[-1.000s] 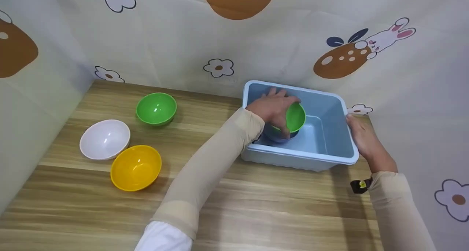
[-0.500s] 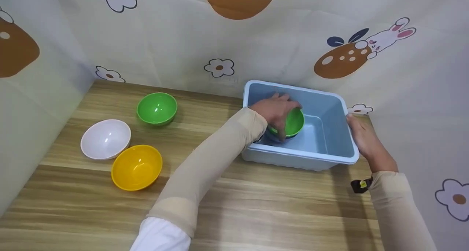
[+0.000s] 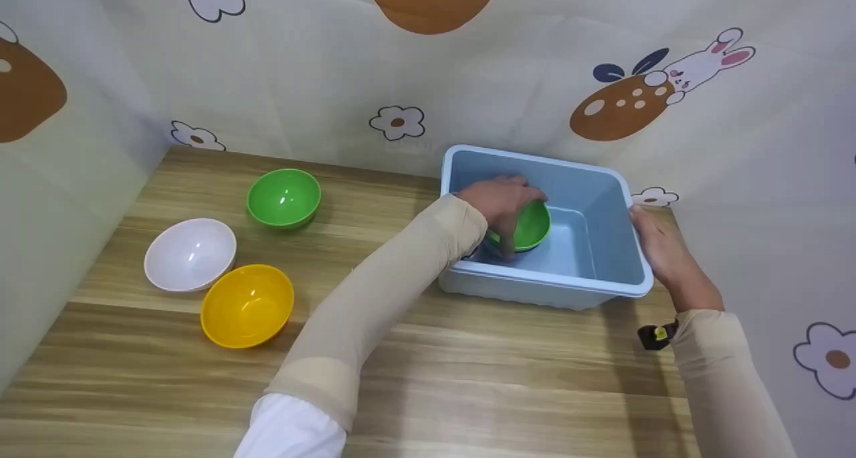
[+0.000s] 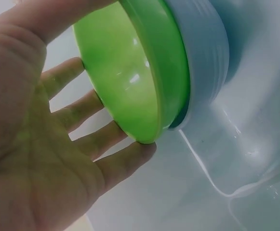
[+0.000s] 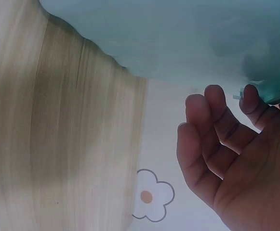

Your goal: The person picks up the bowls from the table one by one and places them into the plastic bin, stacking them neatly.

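Observation:
Inside the light blue plastic bin point(image 3: 547, 282), my left hand point(image 3: 496, 202) holds a green bowl point(image 3: 534, 226) by its rim, thumb on one side and fingers spread along the other. In the left wrist view that green bowl point(image 4: 123, 67) sits in or against a pale bluish bowl point(image 4: 208, 53). My right hand point(image 3: 664, 256) grips the bin's right end at the rim. Seen from the right wrist, the fingers point(image 5: 197, 130) bend toward the bin's outer wall point(image 5: 168, 43); the thumb's contact is mostly hidden there.
On the wooden table point(image 3: 468, 378), left of the bin, stand another green bowl point(image 3: 284, 198), a white bowl point(image 3: 190, 255) and a yellow bowl point(image 3: 247, 306). A patterned cloth wall point(image 3: 321, 77) rises right behind the bin.
My left hand has lowered the green bowl deeper into the bin, over the pale bowl, shifting slightly left. The right hand keeps its place on the bin.

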A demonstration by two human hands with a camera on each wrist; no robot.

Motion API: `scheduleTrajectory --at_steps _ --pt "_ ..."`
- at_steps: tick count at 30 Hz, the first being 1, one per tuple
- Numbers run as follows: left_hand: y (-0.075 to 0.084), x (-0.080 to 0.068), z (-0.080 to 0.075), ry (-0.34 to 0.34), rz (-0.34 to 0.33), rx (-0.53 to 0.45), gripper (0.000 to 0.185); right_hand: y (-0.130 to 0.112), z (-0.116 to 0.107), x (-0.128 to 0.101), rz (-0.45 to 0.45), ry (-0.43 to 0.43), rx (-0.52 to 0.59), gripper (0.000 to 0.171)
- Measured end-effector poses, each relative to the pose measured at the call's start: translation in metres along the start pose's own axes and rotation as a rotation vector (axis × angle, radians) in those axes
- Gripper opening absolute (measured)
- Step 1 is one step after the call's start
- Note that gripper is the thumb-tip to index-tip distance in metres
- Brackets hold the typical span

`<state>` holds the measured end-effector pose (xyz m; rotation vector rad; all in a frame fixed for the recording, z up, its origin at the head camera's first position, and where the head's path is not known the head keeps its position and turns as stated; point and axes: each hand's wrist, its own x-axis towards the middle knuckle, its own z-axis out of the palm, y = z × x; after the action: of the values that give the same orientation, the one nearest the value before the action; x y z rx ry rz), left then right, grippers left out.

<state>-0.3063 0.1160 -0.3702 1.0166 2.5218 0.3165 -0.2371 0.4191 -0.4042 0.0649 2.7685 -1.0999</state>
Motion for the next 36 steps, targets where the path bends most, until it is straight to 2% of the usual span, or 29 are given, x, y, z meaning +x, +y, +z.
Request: scheduleTrajectory --at_steps 4,14,20,26,36 --pt "0.0 -0.0017 -0.0003 -0.017 -0.025 -0.012 0.106 0.0003 0.0006 0.0009 -0.025 0.01 0.012 0.075" --pt "-0.0009 -0.0047 0.0001 -0.03 -0.039 0.029 0.105 -0.0016 -0.0004 0.0 0.024 -0.005 -0.005 0.079" --pt "0.0001 -0.0042 -0.0009 -0.037 -0.073 0.003 0.103 -0.001 -0.0014 0.0009 0.033 -0.029 -0.019 0.08" --pt "-0.0009 -0.0057 -0.0008 -0.022 -0.076 -0.03 0.101 0.0006 -0.0007 0.0018 0.01 -0.007 -0.013 0.078" --pt "0.0016 -0.008 -0.0011 0.008 -0.077 -0.005 0.092 0.0023 -0.0001 0.0022 -0.006 0.046 0.024 0.075"
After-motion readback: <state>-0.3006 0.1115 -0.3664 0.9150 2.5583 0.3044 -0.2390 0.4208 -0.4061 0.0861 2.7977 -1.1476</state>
